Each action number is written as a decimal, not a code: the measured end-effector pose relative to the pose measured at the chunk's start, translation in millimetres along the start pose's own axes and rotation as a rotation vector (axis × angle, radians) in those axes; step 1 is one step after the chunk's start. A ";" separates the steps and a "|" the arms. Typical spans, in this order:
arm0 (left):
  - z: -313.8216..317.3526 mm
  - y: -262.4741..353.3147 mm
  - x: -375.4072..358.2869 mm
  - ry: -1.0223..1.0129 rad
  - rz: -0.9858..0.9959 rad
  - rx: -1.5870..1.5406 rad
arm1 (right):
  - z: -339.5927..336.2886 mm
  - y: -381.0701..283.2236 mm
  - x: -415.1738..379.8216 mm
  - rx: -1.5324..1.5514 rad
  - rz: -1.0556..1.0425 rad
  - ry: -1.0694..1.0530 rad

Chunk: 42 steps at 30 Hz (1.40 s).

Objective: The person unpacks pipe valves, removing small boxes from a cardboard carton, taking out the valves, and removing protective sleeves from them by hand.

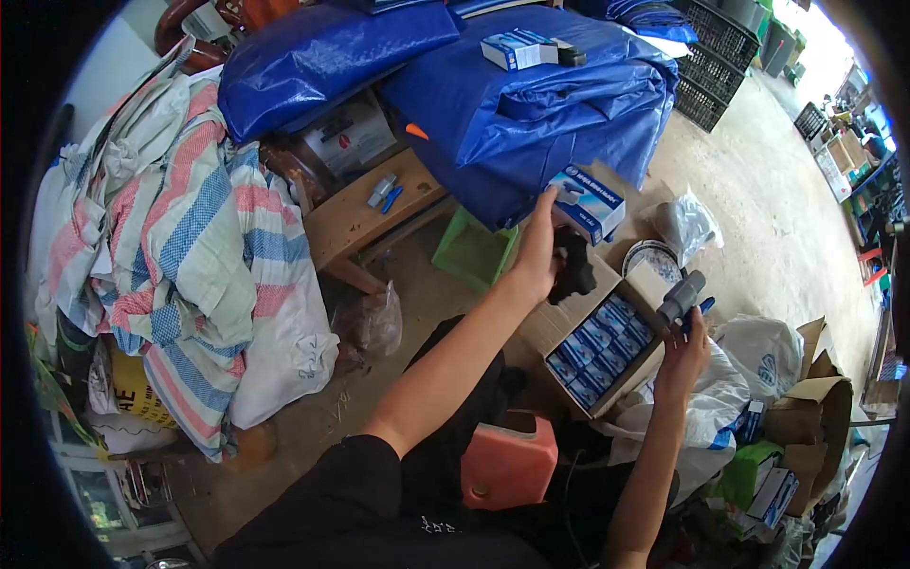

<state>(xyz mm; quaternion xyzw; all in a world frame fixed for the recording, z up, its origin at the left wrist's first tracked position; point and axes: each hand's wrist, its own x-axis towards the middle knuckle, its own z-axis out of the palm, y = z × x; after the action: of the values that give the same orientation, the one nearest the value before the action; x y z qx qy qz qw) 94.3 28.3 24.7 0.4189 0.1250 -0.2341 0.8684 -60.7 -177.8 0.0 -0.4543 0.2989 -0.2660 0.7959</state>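
My left hand [537, 248] is closed around a small blue-and-white printed box [590, 204], raised over the floor. A black thing [573, 267], of a kind I cannot make out, shows beside that hand. My right hand [684, 362] grips a grey cylindrical pipe fitting with a blue part, which looks like a plastic valve [681, 299]. Between and below my hands stands an open cardboard carton [621, 387] filled with rows of small blue boxes [602, 346]. The fitting is above the carton's right edge.
Blue tarpaulin bundles [559, 104] lie ahead, one carrying another small box [517, 49]. A wooden bench [365, 223] holds a grey-and-blue fitting [384, 192]. Striped sacks [190, 237] are piled left. A green basket [472, 248], red stool [510, 465] and torn carton [817, 417] stand around.
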 end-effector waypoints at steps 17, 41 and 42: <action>95.4 96.8 78.2 -0.175 0.001 0.067 | 7.2 14.0 13.0 -0.344 -0.054 -0.093; 32.1 -55.0 -32.9 -0.246 0.342 0.469 | 4.8 18.5 -13.6 0.314 0.247 -0.407; 29.4 -55.7 -32.8 -0.240 0.330 0.511 | 2.2 15.6 -13.6 0.321 0.246 -0.389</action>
<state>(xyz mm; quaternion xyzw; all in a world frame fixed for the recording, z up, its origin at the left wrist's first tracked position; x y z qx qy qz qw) 38.3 -15.0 19.3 0.6073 -0.1107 -0.1619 0.7699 -66.0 -160.1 -9.6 -0.3252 0.1473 -0.1193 0.9265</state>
